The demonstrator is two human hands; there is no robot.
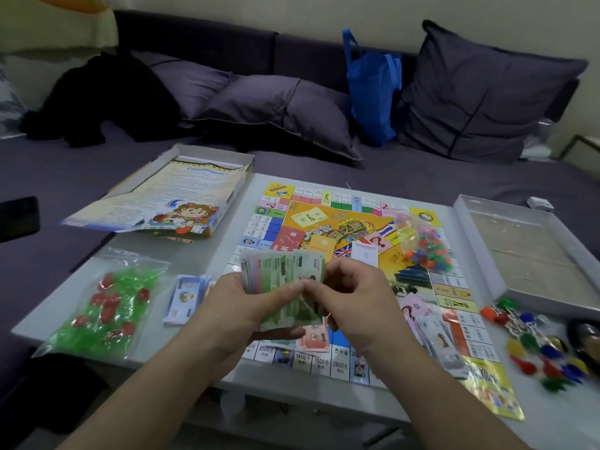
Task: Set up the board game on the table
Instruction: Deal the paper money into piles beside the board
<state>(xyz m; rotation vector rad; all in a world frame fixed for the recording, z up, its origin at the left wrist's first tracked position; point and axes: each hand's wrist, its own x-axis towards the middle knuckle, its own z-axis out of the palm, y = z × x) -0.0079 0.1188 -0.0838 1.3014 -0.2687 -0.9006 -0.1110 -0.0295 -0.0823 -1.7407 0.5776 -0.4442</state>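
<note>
You hold a fanned stack of play money (285,280) over the near edge of the board (354,251), which lies flat on the white table (207,254). Your left hand (246,306) curls its fingers under the stack with the thumb pressed across the top note. Your right hand (350,297) pinches the right edge of the green notes between thumb and forefinger; its other fingers are curled behind.

On the board sit a bag of small coloured pieces (425,245) toward its far right, a yellow card pile (321,246) and a white slip (365,253) near the centre, pink cards (414,308) by its right edge, and an orange note (313,339) just under your hands. Left of the board lie a blue note pile (185,298) and a bag of green and red houses (110,303). Beyond those, the box lid (181,193) holds a rule sheet. Right of the board are the box tray (532,251) and loose coloured pawns (545,349). Behind the board, a sofa (422,170) carries cushions and a blue bag (370,89).
</note>
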